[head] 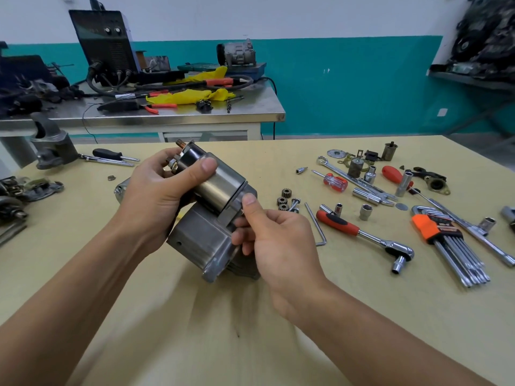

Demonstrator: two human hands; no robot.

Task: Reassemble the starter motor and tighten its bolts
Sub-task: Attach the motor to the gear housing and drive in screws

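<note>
- Tan tabletop [195, 316], tools scattered right: ratchet [365, 235], hex keys [451, 246].
- Left hand [158, 196] grasps starter motor [206, 229] by its solenoid, held above tabletop.
- Right hand [276, 240] pinches motor's flange, thumb on top.

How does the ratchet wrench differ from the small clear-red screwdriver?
The ratchet wrench is longer and thicker than the small screwdriver. The ratchet's grip is orange and black; the screwdriver's is translucent red. The ratchet ends in a socket, the screwdriver in a thin tip. Both lie untouched on the table.
</note>
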